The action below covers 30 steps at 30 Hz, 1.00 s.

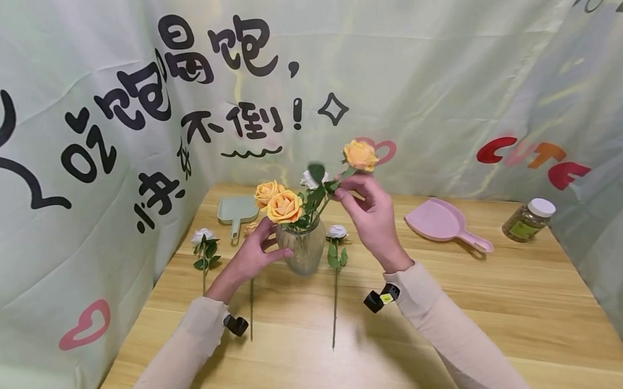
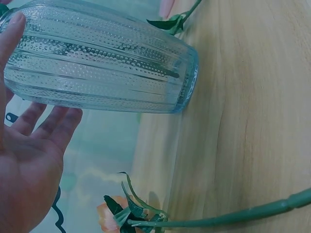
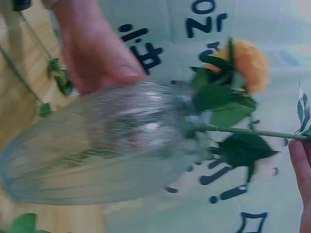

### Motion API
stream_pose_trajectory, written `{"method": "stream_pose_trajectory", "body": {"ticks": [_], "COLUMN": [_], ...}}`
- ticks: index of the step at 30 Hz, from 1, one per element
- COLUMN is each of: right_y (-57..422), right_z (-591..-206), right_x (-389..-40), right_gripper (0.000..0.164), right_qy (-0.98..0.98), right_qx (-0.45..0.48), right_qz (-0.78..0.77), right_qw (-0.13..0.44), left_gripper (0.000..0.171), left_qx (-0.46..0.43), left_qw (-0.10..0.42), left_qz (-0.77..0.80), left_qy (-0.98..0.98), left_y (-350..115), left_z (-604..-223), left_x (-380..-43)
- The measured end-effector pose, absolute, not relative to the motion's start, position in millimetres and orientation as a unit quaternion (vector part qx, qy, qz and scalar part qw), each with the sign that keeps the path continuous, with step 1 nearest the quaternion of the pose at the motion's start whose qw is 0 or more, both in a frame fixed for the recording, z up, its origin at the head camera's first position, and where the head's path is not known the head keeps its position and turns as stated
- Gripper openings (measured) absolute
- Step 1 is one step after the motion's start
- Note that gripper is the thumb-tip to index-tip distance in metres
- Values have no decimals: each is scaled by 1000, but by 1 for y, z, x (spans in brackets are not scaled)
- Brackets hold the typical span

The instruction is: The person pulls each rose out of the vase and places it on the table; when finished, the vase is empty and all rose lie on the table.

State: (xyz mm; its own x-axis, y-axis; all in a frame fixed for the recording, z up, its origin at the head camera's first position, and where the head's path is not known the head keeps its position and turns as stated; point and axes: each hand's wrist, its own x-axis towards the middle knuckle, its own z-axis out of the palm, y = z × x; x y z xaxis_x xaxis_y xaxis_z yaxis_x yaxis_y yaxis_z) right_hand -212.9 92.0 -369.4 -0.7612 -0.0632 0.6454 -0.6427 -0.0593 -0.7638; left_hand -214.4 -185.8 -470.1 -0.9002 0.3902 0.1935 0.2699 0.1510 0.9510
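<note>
head view: glass vase (image 1: pixel 307 255), upright on the tabletop (image 1: pixel 426 327); two orange roses (image 1: pixel 285 207) and one white bloom (image 1: pixel 308 181) at its mouth, the latter half behind leaves. left hand (image 1: pixel 253 253) curled round the vase, thumb in front. right hand (image 1: pixel 369 211) closed to a pinch on the stem of a raised orange rose (image 1: pixel 360 155). lying about: left white rose (image 1: pixel 203 236); lying orange rose (image 1: pixel 250 229), partly masked by the left hand; right white rose (image 1: pixel 337 232), beside the vase. farther back: green dustpan (image 1: pixel 236 207), pink dustpan (image 1: pixel 437 219), white-lidded jar (image 1: pixel 528 222).

left wrist view: ribbed, dimpled vase wall between thumb and fingers.

right wrist view: vase blurred; leaves crowding its mouth; pinched stem at right edge.
</note>
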Motion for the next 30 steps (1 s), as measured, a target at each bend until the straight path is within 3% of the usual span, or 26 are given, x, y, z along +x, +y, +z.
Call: {"method": "stream_pose_trajectory", "body": {"ticks": [9, 17, 20, 30], "right_y": [126, 171, 186, 214], "right_z": [-327, -327, -342, -414], "right_x": [-226, -228, -228, -224], "right_gripper": [32, 22, 23, 38], "right_qy": [-509, -481, -542, -703], "right_qx": [251, 213, 193, 154], "right_qz": [775, 801, 777, 692], "right_qw": [278, 285, 257, 55], "left_gripper": [95, 95, 95, 91], "left_qx": [219, 217, 217, 223], "left_qw": [46, 50, 49, 44], "left_qz": [610, 615, 614, 614], "left_qy": [760, 757, 757, 756], "left_y": [-187, -188, -188, -188], "left_z": [-471, -471, -472, -473], "left_x": [-215, -215, -216, -216]}}
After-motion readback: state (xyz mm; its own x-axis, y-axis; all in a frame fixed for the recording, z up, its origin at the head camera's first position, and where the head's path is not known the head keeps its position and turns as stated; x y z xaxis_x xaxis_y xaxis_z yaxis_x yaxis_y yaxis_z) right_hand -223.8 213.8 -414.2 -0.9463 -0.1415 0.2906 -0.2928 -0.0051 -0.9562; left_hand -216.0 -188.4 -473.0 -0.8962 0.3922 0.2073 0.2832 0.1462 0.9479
